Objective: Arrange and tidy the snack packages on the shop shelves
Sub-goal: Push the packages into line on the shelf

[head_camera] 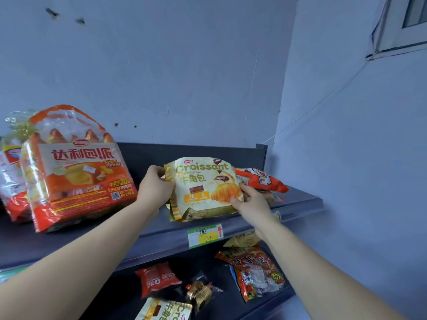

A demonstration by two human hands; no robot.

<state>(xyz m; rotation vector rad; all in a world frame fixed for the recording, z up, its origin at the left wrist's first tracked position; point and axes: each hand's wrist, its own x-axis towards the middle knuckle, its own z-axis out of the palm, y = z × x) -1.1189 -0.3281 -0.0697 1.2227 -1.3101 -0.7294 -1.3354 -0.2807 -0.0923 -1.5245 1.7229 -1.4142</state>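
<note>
Squarely near the front edge of the top shelf (pixel 161 234), a croissant bag (pixel 205 188) stands upright, held at both sides. The left hand (pixel 154 188) curls round its left edge; the right hand (pixel 251 204) pinches its lower right corner. Left of the bag, past a bare stretch of shelf, leans a big orange pie bag (pixel 78 172). A red packet (pixel 261 179) lies just right of it. A price tag (pixel 204 235) hangs below the bag, with more packets (pixel 254 276) lower down.

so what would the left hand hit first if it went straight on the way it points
The croissant bag, whose left edge the left hand grips; beyond that probably the shelf's dark back panel, though depth is unclear.
</note>
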